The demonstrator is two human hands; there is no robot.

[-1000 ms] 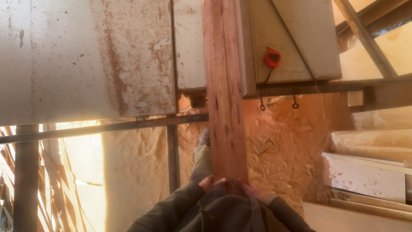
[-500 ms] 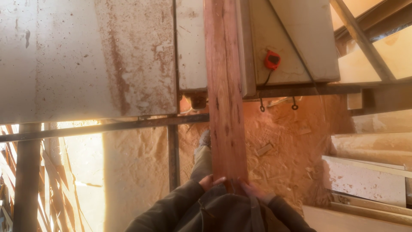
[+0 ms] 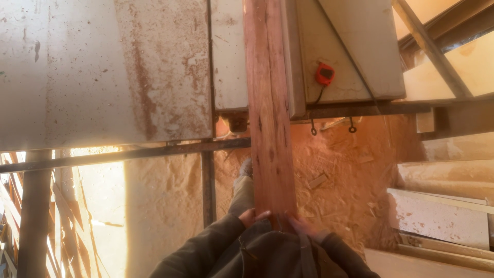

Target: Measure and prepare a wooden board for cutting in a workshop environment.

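A long reddish wooden board [image 3: 267,103] runs from my body up across the pale, rust-stained saw table [image 3: 103,67]. My left hand [image 3: 252,217] grips the near end of the board on its left side, and my right hand [image 3: 303,226] presses against the near end on the right. Dark sleeves and my jacket cover most of both hands. The board lies beside a pale fence strip [image 3: 292,56] along its right edge.
A red tape measure [image 3: 324,73] lies on the table to the right of the board. Sawdust [image 3: 339,185] covers the floor below. Metal frame bars [image 3: 128,153] cross under the table. Pale stacked boards [image 3: 442,206] sit at the right; thin offcuts [image 3: 15,226] at lower left.
The board and both hands stay almost where they were; the view has shifted only slightly.
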